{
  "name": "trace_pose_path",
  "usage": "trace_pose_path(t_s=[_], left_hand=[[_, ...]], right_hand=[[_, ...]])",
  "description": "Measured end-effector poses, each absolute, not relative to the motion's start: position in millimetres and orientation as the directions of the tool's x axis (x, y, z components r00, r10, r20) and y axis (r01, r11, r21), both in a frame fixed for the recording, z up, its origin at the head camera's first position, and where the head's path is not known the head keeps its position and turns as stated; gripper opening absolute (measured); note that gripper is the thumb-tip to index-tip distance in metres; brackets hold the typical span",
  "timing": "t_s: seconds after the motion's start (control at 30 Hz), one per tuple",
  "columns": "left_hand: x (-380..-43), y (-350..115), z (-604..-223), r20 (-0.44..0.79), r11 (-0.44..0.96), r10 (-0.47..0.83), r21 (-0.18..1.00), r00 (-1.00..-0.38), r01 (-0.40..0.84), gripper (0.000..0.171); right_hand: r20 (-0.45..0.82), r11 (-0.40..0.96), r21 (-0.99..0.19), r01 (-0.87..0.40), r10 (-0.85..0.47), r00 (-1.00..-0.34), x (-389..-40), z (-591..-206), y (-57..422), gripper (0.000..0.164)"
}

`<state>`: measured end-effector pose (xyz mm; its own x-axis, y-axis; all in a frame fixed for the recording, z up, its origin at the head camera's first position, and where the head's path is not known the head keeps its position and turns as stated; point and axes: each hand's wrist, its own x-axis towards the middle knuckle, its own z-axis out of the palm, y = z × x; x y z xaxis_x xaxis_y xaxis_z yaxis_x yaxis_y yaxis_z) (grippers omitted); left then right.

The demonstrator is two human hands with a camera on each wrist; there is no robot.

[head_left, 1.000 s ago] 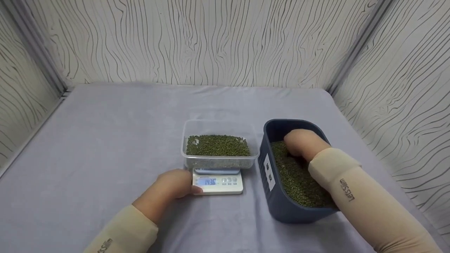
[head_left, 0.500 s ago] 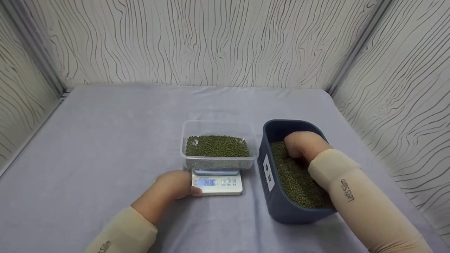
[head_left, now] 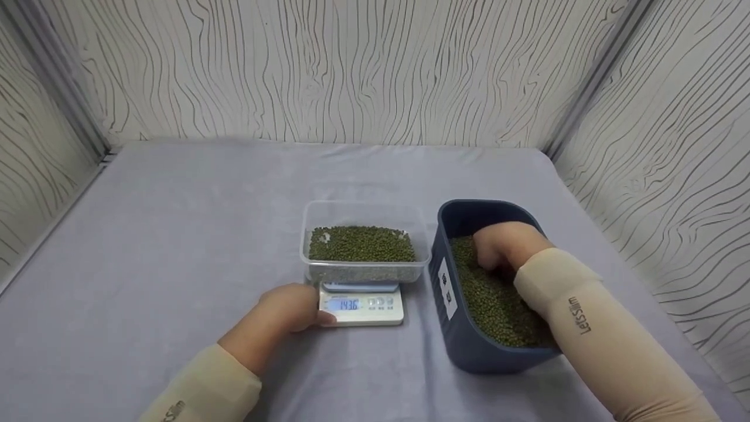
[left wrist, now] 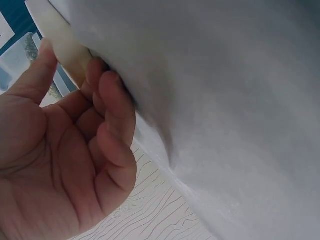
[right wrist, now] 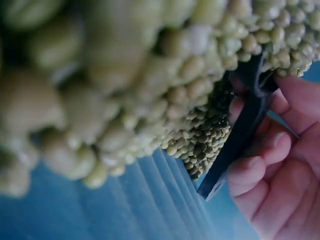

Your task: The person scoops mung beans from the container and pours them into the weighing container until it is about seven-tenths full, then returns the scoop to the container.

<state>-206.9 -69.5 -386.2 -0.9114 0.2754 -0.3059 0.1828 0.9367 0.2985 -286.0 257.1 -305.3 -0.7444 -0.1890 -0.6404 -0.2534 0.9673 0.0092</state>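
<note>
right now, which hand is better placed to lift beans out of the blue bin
Probably right: the right hand reaches into the blue bin, gripping a black handle among the beans, while the left hand grips the scale.

The lit display (head_left: 344,305) on my scale (head_left: 381,318) reads 143.6. My right sleeve (head_left: 621,351) says LetsSlim, my left sleeve (head_left: 205,378) shows the "Slim" end. White label (head_left: 447,289) on the blue tub (head_left: 492,358) (button markings too): too small to read.
</note>
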Motion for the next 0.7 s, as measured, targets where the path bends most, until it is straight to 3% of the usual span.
trace_pose_path(t_s=[0.23,0.4,0.7], left_hand=[[-206.9,-69.1,-385.5,-0.311,0.939,0.279,0.288,-0.908,0.190,0.044],[-206.5,-69.5,-385.4,-0.303,0.936,0.285,0.292,-0.909,0.196,0.042],[-206.9,-68.4,-384.2,-0.317,0.941,0.284,0.275,-0.905,0.199,0.043]], right_hand=[[-0.742,0.988,-0.110,-0.109,-0.155,-0.652,-287.9,-306.8,258.5,0.033],[-0.772,0.987,-0.143,-0.078,-0.161,-0.615,-289.7,-309.8,260.6,0.028],[-0.778,0.954,-0.254,-0.159,-0.300,-0.552,-293.9,-310.1,265.5,0.022]])
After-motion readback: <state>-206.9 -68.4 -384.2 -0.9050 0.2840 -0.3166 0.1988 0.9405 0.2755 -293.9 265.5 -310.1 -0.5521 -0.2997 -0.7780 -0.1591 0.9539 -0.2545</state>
